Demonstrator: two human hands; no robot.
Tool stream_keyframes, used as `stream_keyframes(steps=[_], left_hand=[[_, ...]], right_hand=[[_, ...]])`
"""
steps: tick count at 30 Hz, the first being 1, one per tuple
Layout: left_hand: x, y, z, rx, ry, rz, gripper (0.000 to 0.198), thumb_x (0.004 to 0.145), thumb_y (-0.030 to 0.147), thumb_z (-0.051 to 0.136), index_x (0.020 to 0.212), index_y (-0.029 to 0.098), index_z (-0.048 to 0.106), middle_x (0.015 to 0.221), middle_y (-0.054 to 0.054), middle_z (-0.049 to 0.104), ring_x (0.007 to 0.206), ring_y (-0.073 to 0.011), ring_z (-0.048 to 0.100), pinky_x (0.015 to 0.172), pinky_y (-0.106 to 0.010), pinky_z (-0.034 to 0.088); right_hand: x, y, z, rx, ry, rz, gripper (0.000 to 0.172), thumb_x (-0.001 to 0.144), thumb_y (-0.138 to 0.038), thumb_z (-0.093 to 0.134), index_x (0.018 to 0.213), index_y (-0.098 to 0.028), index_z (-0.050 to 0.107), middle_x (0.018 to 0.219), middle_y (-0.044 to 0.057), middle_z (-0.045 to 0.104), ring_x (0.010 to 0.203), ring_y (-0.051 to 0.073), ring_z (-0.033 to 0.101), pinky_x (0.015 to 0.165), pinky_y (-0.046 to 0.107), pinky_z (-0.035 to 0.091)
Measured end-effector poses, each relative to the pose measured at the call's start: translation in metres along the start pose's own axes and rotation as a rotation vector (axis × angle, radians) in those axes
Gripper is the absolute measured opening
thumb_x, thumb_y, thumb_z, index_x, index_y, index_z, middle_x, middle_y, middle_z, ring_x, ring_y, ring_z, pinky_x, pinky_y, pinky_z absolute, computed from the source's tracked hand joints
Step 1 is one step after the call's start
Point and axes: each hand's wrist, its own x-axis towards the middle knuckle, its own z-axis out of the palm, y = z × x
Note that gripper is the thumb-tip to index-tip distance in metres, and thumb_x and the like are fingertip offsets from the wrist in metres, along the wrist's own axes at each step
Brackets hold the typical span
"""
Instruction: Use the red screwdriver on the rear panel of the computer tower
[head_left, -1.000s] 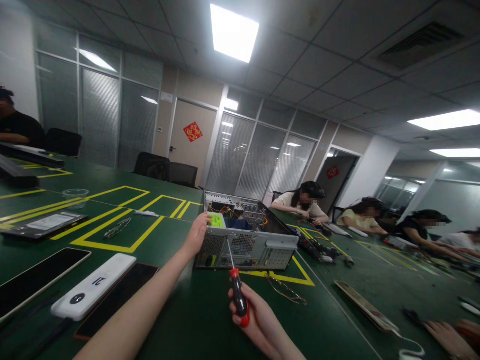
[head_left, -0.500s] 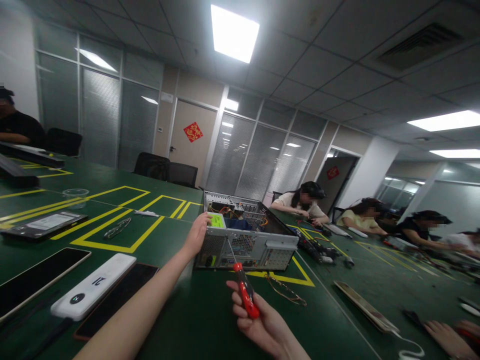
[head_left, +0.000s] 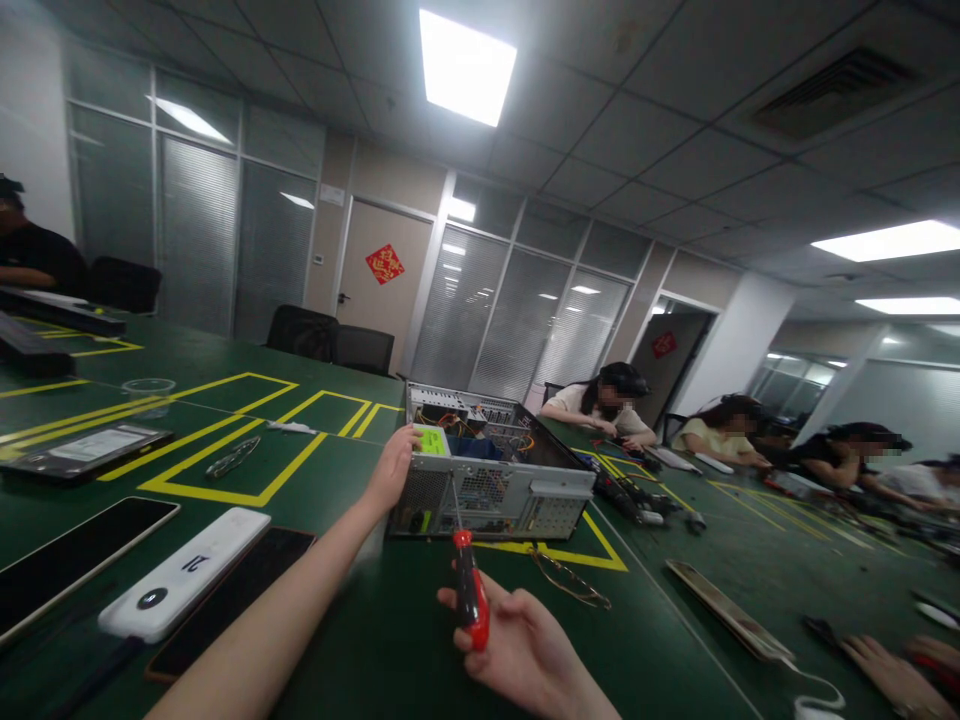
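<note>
An open desktop computer case (head_left: 547, 485) lies on the green table with its rear panel towards me and wires showing inside. My left hand (head_left: 391, 470) grips the near left corner, its fingers curled over the power supply (head_left: 430, 441) with a bright yellow-green label. In front of the rear panel, my right hand (head_left: 517, 640) holds a red and black screwdriver (head_left: 471, 592) by the handle, lying across the fingers. Its thin shaft points up at the panel below the power supply; whether the tip sits in a screw is too small to tell.
Left on the table (head_left: 352, 640) are a white power bank (head_left: 187, 575), phones (head_left: 82, 560), a hard drive (head_left: 97, 450) and a clear cup (head_left: 148, 392). A wire loop (head_left: 570, 580) lies right of the screwdriver. Several people work along the right side, near a phone (head_left: 724, 605) on a cable.
The screwdriver handle has swung to the left and turned in my right hand, whose fingers have loosened and shifted. My left hand and the case stay in place.
</note>
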Motion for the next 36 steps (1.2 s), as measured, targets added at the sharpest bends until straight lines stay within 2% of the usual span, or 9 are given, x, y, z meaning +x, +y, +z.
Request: stream_keyframes(steps=[4,8,11,13,18,23,26,31,36], left_hand=[[0.000,-0.002,0.001,-0.002,0.009,0.000,0.048,0.102,0.052,0.029,0.094,0.021,0.065,0.120,-0.012,0.069,0.131,-0.0259,0.056,0.117,-0.048,0.041],[-0.001,-0.005,0.002,-0.007,0.019,0.000,0.045,0.103,0.049,0.031,0.095,0.021,0.065,0.121,-0.012,0.069,0.132,-0.0261,0.056,0.118,-0.049,0.041],[-0.002,-0.005,0.002,-0.009,0.023,-0.003,0.045,0.102,0.049,0.031,0.096,0.021,0.065,0.122,-0.012,0.068,0.132,-0.0262,0.055,0.118,-0.049,0.040],[-0.002,-0.004,0.002,-0.008,0.021,-0.006,0.046,0.102,0.050,0.031,0.096,0.020,0.065,0.122,-0.012,0.068,0.132,-0.0264,0.055,0.118,-0.049,0.040],[-0.001,-0.001,0.000,-0.003,0.006,-0.009,0.048,0.103,0.052,0.029,0.095,0.021,0.065,0.121,-0.012,0.068,0.133,-0.0260,0.055,0.118,-0.048,0.040],[-0.001,-0.001,0.000,0.004,0.014,0.007,0.046,0.103,0.050,0.030,0.095,0.021,0.065,0.120,-0.012,0.069,0.131,-0.0260,0.056,0.117,-0.049,0.041],[-0.001,-0.002,0.001,0.014,0.014,0.011,0.046,0.103,0.048,0.030,0.095,0.021,0.065,0.119,-0.012,0.069,0.131,-0.0261,0.057,0.117,-0.049,0.042],[0.000,-0.004,0.001,-0.005,0.024,0.027,0.044,0.103,0.048,0.031,0.095,0.021,0.065,0.117,-0.013,0.069,0.129,-0.0268,0.058,0.116,-0.050,0.043],[-0.001,-0.004,0.001,-0.009,0.015,0.011,0.046,0.103,0.050,0.031,0.095,0.021,0.065,0.118,-0.012,0.069,0.130,-0.0271,0.056,0.116,-0.050,0.042]], right_hand=[[0.001,0.004,-0.003,-0.119,0.005,-0.030,0.063,0.071,-0.020,0.083,0.129,-0.023,0.058,0.126,0.012,0.070,0.090,0.016,0.070,0.074,0.022,0.045],[0.004,0.009,-0.009,-0.099,0.091,-0.074,0.063,0.069,-0.031,0.090,0.124,-0.018,0.062,0.102,0.006,0.073,0.078,0.012,0.067,0.067,0.021,0.045],[0.007,0.011,-0.014,-0.020,0.162,-0.096,0.051,0.063,-0.036,0.094,0.102,-0.013,0.069,0.077,-0.002,0.065,0.060,0.005,0.053,0.056,0.017,0.039],[0.008,0.011,-0.017,0.019,0.225,-0.077,0.046,0.062,-0.037,0.095,0.091,-0.013,0.069,0.076,-0.002,0.064,0.055,0.003,0.045,0.049,0.015,0.032],[0.005,0.006,-0.022,-0.014,0.197,0.005,0.038,0.076,-0.039,0.084,0.104,-0.019,0.068,0.085,0.000,0.068,0.044,0.000,0.020,0.042,0.015,0.010],[0.001,0.002,-0.008,-0.042,0.002,0.014,0.055,0.066,-0.027,0.086,0.117,-0.025,0.065,0.108,0.005,0.073,0.066,0.010,0.060,0.053,0.019,0.033],[0.002,0.004,-0.005,-0.091,-0.025,0.010,0.063,0.064,-0.015,0.082,0.122,-0.025,0.061,0.125,0.010,0.070,0.083,0.016,0.069,0.065,0.021,0.040],[0.004,0.009,-0.012,-0.125,0.037,-0.086,0.062,0.070,-0.025,0.088,0.125,-0.022,0.059,0.113,0.009,0.072,0.080,0.014,0.067,0.067,0.023,0.041],[0.003,0.007,-0.012,-0.056,0.084,-0.154,0.049,0.068,-0.037,0.090,0.106,-0.015,0.068,0.081,-0.002,0.062,0.059,0.005,0.046,0.056,0.021,0.032]])
